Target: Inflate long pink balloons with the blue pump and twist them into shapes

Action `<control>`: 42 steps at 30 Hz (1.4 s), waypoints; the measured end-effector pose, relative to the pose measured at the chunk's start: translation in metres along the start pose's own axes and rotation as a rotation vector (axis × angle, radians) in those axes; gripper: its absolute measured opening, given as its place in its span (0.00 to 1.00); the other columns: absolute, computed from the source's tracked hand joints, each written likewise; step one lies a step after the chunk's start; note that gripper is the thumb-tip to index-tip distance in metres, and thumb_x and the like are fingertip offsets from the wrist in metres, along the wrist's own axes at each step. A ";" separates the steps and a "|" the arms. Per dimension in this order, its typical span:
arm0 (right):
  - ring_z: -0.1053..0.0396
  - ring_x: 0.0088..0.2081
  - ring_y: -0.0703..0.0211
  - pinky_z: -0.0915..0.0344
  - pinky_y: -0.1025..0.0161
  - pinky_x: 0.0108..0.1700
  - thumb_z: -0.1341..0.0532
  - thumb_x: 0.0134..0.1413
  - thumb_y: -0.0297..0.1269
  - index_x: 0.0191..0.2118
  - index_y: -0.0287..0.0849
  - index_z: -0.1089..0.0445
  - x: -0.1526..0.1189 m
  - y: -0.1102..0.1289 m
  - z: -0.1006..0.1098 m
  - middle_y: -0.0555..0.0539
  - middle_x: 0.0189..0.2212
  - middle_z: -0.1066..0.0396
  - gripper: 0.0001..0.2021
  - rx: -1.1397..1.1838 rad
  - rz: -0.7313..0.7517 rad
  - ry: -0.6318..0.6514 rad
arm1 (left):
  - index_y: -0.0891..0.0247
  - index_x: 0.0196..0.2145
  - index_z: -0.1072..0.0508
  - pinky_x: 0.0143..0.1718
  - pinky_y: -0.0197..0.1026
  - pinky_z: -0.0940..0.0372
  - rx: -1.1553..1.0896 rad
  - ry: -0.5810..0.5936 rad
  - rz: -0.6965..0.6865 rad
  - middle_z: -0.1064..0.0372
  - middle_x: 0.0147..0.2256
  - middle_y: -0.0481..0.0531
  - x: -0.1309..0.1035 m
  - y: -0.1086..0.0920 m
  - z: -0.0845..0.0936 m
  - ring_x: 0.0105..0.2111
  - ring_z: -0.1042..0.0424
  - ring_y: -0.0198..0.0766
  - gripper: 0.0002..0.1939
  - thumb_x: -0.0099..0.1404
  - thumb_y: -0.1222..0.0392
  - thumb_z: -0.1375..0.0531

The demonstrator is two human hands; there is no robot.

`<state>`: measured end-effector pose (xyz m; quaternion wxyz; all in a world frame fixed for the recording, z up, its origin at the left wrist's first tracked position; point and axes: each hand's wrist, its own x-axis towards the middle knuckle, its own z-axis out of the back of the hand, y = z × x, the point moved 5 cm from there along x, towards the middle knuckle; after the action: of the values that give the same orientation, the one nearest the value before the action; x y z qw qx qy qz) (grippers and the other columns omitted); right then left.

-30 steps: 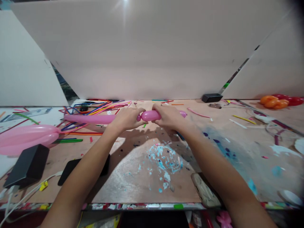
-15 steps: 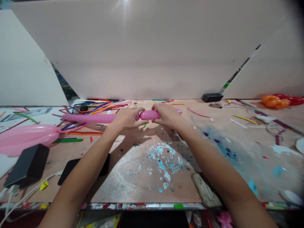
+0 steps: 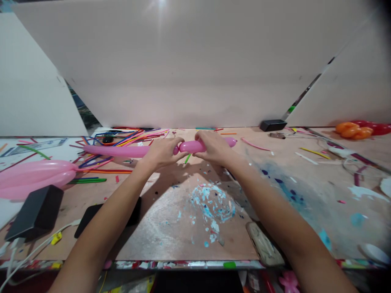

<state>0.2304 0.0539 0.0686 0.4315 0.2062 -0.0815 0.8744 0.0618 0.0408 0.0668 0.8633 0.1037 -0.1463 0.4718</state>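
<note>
A long pink balloon [image 3: 122,151] stretches sideways above the table, running through both hands. My left hand [image 3: 161,152] is wrapped round it just left of a pinched joint. My right hand [image 3: 210,147] grips the segment right of that joint between thumb and fingers. The balloon's knotted tip pokes out beyond my right hand. Its far left end reaches over a heap of thin uninflated balloons [image 3: 134,138].
Larger pink balloons [image 3: 36,177] lie at the left beside a black box [image 3: 35,213] with white cables. A dark phone [image 3: 88,215] and a worn phone [image 3: 264,244] rest near the front edge. Orange balloons [image 3: 352,131] sit far right. A pale panel [image 3: 195,65] stands behind.
The balloon has shifted a little to the right within my hands, and more of its knotted tip shows past my right hand. Both hands remain in nearly the same place.
</note>
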 end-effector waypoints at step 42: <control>0.29 0.40 0.51 0.44 0.62 0.36 0.42 0.56 0.44 0.45 0.42 0.31 -0.004 0.018 -0.001 0.43 0.40 0.24 0.14 0.042 0.061 0.089 | 0.53 0.56 0.32 0.39 0.43 0.39 -0.046 -0.003 -0.089 0.25 0.46 0.53 -0.002 -0.002 -0.005 0.44 0.27 0.46 0.23 0.67 0.44 0.46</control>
<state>0.2181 0.0404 0.0670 0.4032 0.1738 -0.0502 0.8970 0.0636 0.0402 0.0613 0.8855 0.0910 -0.1533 0.4292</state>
